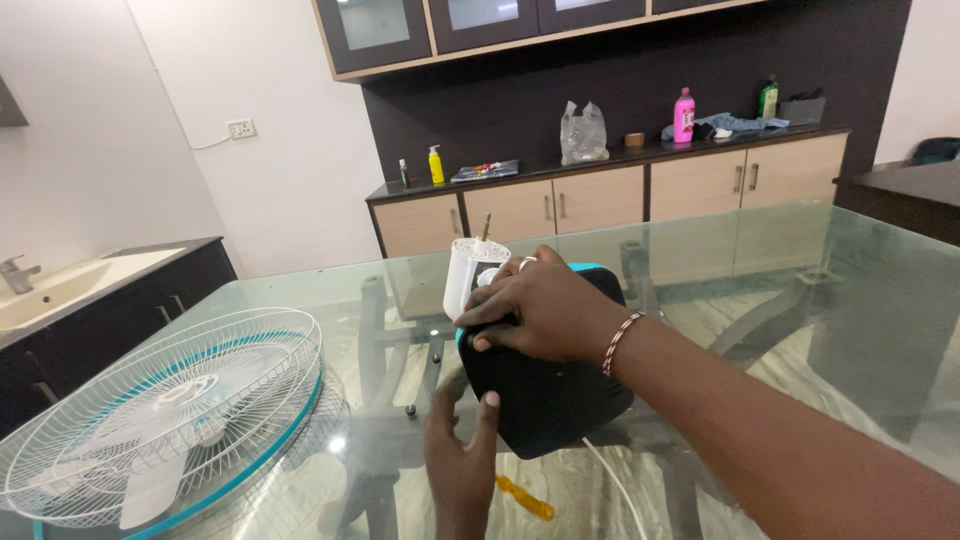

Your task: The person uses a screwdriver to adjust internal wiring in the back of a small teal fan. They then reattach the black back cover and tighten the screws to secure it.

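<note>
At the centre of the clear glass table [760, 300] stands a black rounded plastic fan base [545, 390] with a white cylindrical motor housing [468, 275] at its 11 o'clock. The right hand [545, 310] lies over the base's top, fingers curled and gripping its upper edge. The left hand [462, 450] presses the base's lower side, thumb up, fingers against it. A yellow-handled screwdriver [525, 498] lies at 6 o'clock. A white wire fan cage with teal rim [165, 425] rests at 9 o'clock.
</note>
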